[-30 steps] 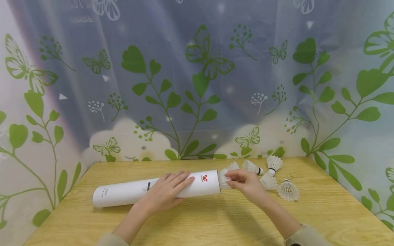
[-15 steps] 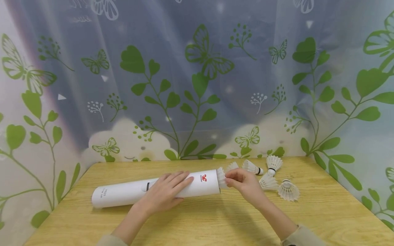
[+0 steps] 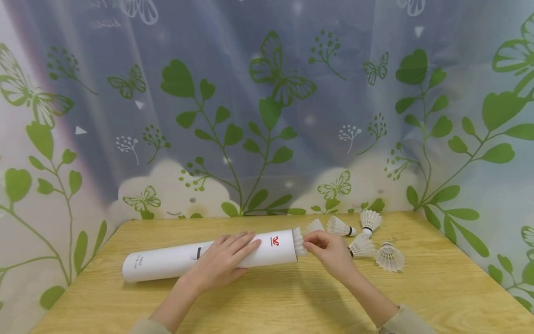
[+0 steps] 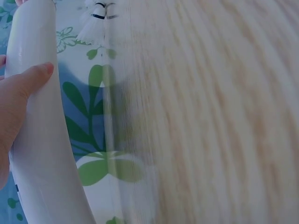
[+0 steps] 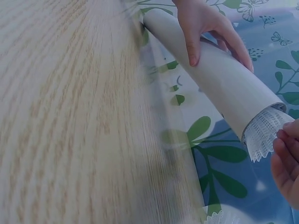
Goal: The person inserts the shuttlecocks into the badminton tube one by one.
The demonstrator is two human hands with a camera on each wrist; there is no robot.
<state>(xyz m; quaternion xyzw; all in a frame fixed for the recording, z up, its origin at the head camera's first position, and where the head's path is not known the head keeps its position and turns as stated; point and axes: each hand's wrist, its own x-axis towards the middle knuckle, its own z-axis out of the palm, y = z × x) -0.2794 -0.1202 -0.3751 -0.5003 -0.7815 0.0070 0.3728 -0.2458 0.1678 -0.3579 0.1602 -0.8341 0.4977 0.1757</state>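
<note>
Our L hand (image 3: 223, 260) grips tube (image 3: 162, 268), R hand (image 3: 333, 256) pinches shuttlecock (image 3: 298, 242) part-in at end; 5 loose shuttlecocks (image 3: 390, 258) nearby on table (image 3: 267, 306), some part-hidden by R.

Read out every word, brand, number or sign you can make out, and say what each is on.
No text reads clearly.
White cylindrical tube, open end: a red logo, no certain letters; the tiny line beside it is too small.
Tube's left end: dark lettering, too blurred.
Blue-grey leaf-and-butterfly backdrop, top left: pale script, too faint.
Anything under the left hand is hidden.
</note>
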